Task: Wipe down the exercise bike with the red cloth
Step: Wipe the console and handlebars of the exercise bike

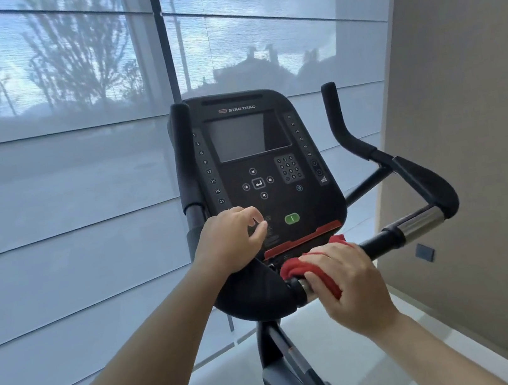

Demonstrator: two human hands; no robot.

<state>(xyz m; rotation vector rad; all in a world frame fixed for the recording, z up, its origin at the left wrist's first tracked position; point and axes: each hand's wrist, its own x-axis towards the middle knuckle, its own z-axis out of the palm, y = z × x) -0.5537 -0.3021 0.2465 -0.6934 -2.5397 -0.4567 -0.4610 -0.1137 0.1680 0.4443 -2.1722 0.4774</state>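
**A:** Where's the red cloth (pixel 310 271) right now?

**B:** Bunched under my right hand (pixel 346 280), wrapped over the right handlebar (pixel 382 243) where the bar leaves the console housing, at about five o'clock from the screen (pixel 242 137). My fingers are curled down around cloth and bar together, so the fabric hugs the tube instead of skimming its top.

**A:** And the left hand?

**B:** My left hand (pixel 231 240) rests on the lower left corner of the Star Trac console (pixel 261 164), at about seven o'clock from the screen. It's loosely curled and holds nothing. I judge it's there to brace me and steady the console while I rub.

**A:** What lies further out?

**B:** At three o'clock from my right hand the bar turns to a chrome sensor sleeve (pixel 420 224), then bends up into the padded black grip (pixel 424 181). The cloth hasn't reached those, so I reckon most of this side is left to wipe. The green button (pixel 292 218) sits just above the red trim strip (pixel 302 239), at twelve o'clock from the cloth.
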